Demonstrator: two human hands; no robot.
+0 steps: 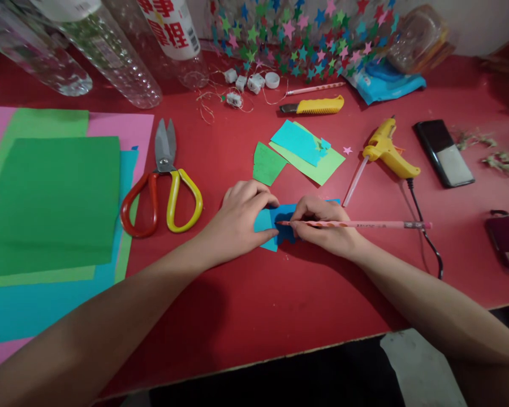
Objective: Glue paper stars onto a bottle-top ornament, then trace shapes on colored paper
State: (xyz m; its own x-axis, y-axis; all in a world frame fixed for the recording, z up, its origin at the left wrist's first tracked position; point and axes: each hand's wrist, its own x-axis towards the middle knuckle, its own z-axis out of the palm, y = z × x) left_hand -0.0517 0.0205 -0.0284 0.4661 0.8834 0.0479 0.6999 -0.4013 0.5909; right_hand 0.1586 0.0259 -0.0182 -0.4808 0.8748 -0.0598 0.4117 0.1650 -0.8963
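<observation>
My right hand (333,237) pinches a pink pencil (377,225) near its point. The tip rests on a small piece of blue paper (285,213), and the shaft reaches out to the right. My left hand (240,217) lies at the left side of the paper, with thumb and fingers apart. Between them shows a lighter blue piece of paper (263,221), which meets the darker blue one. Part of the blue paper is hidden under my right hand. Just above lie green and blue paper scraps (297,141) and a tiny pink star (347,151).
Scissors (165,164) lie left, beside stacked coloured sheets (55,198). A yellow cutter (320,105), a glue gun (385,150) with its cord and a phone (443,152) lie beyond and right. Plastic bottles (110,56) and star-covered plastic (305,34) line the back.
</observation>
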